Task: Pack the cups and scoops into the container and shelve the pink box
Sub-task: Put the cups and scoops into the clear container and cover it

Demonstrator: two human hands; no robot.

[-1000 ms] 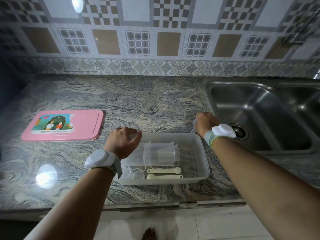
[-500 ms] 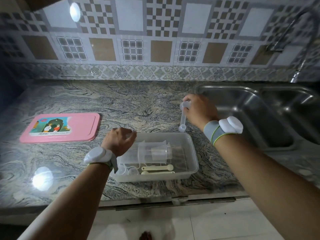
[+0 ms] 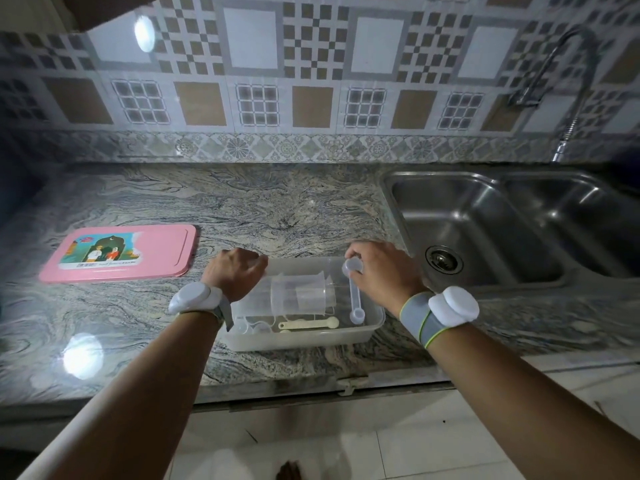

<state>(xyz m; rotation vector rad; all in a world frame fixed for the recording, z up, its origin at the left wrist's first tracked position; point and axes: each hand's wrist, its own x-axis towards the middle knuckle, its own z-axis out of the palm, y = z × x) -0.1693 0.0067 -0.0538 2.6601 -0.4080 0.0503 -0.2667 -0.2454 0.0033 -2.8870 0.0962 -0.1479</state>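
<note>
Two hands work the clear container (image 3: 372, 325) near the desk (image 3: 277, 209) edge: my left hand (image 3: 239, 271) clamps its far-left rim to steady it, while my right hand (image 3: 379, 271) pinches a white scoop (image 3: 355, 296), lowering its bowl inside beside the cups (image 3: 298, 294). Pink box (image 3: 121, 254) lies flat, far left.

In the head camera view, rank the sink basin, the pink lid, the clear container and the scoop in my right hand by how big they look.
1. Sink basin
2. Clear container and pink lid: look alike, unranked
3. Scoop in the right hand, smallest
</note>
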